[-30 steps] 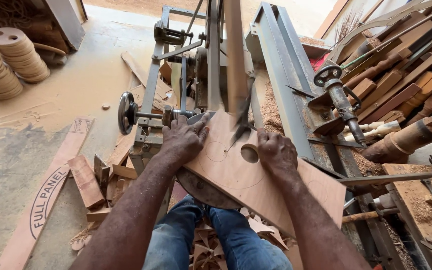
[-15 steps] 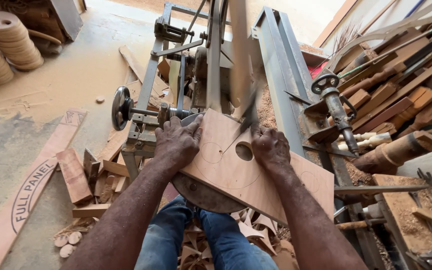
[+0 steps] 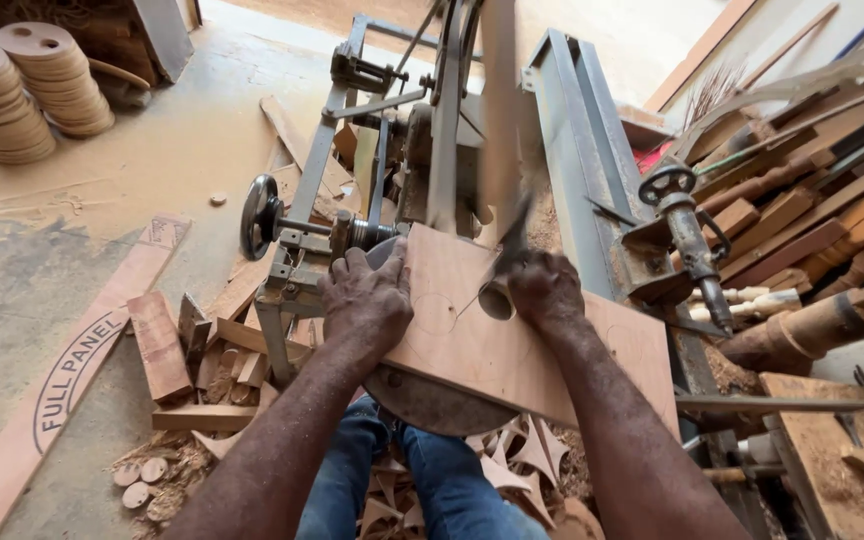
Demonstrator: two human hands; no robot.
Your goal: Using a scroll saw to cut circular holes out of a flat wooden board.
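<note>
A flat plywood board lies on the round table of a metal sawing machine. The board has one round hole cut through it and a pencilled circle beside the hole. My left hand presses down on the board's left edge. On the right of the hole, my right hand holds the board flat. The blurred blade comes down between my hands, just above the hole. My knees in blue jeans show below the board.
Stacks of round wooden discs stand at the far left. Offcuts and a long printed strip lie on the sawdust floor at the left. A grey steel beam, a handwheel tool and piled timber crowd the right.
Both hands have shifted the board a little on the machine table. The camera has tilted, so the floor at the left shows differently.
</note>
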